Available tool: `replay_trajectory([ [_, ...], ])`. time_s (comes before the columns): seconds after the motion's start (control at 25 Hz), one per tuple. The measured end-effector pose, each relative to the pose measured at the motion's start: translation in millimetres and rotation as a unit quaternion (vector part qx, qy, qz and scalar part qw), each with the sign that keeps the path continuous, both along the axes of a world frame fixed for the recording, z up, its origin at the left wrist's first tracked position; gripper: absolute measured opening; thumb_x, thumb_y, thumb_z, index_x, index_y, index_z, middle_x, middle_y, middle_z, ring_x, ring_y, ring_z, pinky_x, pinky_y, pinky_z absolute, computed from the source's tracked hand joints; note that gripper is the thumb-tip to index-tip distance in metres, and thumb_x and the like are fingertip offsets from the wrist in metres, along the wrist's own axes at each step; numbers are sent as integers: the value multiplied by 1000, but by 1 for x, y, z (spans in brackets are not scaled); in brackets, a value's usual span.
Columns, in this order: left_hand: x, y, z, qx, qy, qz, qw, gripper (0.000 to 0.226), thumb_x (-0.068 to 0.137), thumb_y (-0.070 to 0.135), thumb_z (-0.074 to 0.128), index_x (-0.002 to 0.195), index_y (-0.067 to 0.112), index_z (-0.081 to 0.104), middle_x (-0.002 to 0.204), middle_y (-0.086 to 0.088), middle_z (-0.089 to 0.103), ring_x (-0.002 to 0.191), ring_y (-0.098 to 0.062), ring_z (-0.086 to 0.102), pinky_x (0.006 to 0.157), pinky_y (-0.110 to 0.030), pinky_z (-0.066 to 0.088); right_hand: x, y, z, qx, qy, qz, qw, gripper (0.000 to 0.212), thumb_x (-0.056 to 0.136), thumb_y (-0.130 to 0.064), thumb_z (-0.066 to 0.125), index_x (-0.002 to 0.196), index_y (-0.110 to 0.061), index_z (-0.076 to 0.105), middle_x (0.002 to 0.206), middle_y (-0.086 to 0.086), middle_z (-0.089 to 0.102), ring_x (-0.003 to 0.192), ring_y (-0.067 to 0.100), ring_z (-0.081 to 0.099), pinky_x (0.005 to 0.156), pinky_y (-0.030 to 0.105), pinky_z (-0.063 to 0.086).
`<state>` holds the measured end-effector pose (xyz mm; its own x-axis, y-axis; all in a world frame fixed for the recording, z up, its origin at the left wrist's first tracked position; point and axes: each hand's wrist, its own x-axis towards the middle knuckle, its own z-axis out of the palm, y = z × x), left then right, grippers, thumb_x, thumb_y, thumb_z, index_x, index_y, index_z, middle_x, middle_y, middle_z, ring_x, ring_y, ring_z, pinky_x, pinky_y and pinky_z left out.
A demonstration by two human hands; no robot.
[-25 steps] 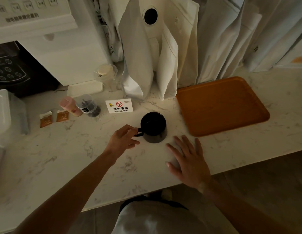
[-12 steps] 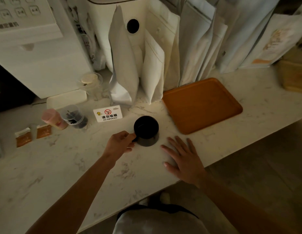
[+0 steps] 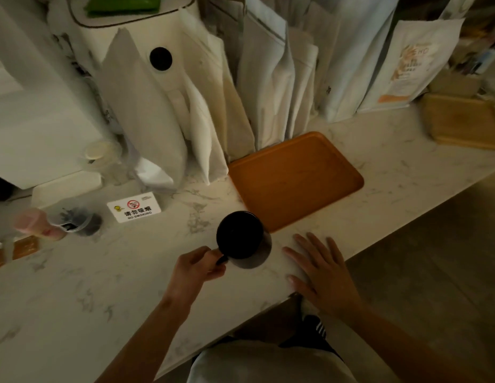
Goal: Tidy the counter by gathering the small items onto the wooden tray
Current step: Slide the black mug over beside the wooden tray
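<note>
Lifted and carried toward the tray since a second ago, the black mug (image 3: 240,234) now sits nearer the wooden tray (image 3: 296,181), its rim overlapping the tray's near left corner in the head view; whether its base touches the counter (image 3: 102,286) cannot be told, though a shadow falls just below and to its right. Mug upright, mouth facing up toward the camera, handle pointing back toward the person on the lower left. Left hand (image 3: 196,268) is closed around that handle, its fingers hiding most of it. Right hand (image 3: 321,269) lies flat and released on the counter just right of the mug, fingers spread, not touching it. Mug's dark interior shows no readable contents in the dim light.

Tray lies bare, its long axis running from near left to far right, its far left corner tucked behind white paper bags (image 3: 213,120). Left of the mug stands a no-smoking sign (image 3: 133,207). Farther left, blurred, are a clear cup with dark contents (image 3: 75,219) and a pink container (image 3: 36,225), then small brown sachets (image 3: 22,247), cut off at the frame's edge. A light wooden box (image 3: 462,121) sits at far right, soft in focus.
</note>
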<state>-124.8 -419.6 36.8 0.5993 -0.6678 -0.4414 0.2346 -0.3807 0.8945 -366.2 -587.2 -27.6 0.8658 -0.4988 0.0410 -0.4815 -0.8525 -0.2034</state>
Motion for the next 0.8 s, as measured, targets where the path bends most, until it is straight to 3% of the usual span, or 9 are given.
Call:
replay_trajectory([
  [0.2, -60, -75, 14, -17, 1, -22, 1000, 23, 77, 34, 64, 70, 13, 73, 75, -3, 73, 81, -23, 71, 79, -32, 58, -62, -99, 5, 19, 15, -71, 997, 61, 97, -62, 22, 150, -33, 32, 161, 1, 24, 151, 25, 10, 120, 58, 9],
  [0.32, -91, -122, 16, -17, 9, -12, 1000, 25, 76, 34, 65, 83, 12, 75, 83, -6, 75, 83, -28, 71, 73, -32, 58, -87, -164, 13, 17, 42, -87, 995, 66, 94, -64, 16, 151, -35, 28, 163, 0, 20, 151, 26, 7, 119, 59, 8],
  [0.44, -114, -163, 20, -26, 0, -3, 1000, 9, 82, 29, 69, 85, 26, 76, 87, -3, 75, 83, -26, 71, 67, -33, 58, -102, -222, 19, 19, 65, -96, 993, 70, 91, -68, 10, 153, -37, 22, 164, -1, 16, 151, 26, 5, 119, 58, 6],
  [0.56, -127, -200, 27, -36, -13, 0, 999, 12, 79, 34, 67, 87, 37, 74, 90, 0, 75, 81, -24, 71, 63, -33, 57, -107, -271, 18, 31, 79, -101, 991, 72, 88, -72, 7, 153, -41, 15, 165, -3, 10, 151, 25, 1, 119, 60, 3],
  [0.72, -134, -252, 31, -33, -22, -11, 999, 12, 80, 37, 63, 86, 35, 73, 90, -1, 76, 81, -21, 71, 60, -29, 55, -93, -313, 11, 35, 99, -104, 989, 69, 88, -73, 5, 151, -47, 3, 165, -7, 1, 151, 23, -6, 117, 63, -1],
  [0.8, -135, -280, 30, -16, -25, -1, 1000, 15, 84, 31, 61, 76, 33, 73, 79, 7, 74, 75, -14, 69, 57, -24, 53, -81, -324, 8, 38, 95, -106, 989, 66, 89, -73, 6, 151, -48, 0, 165, -7, 0, 151, 24, -7, 116, 64, -2],
])
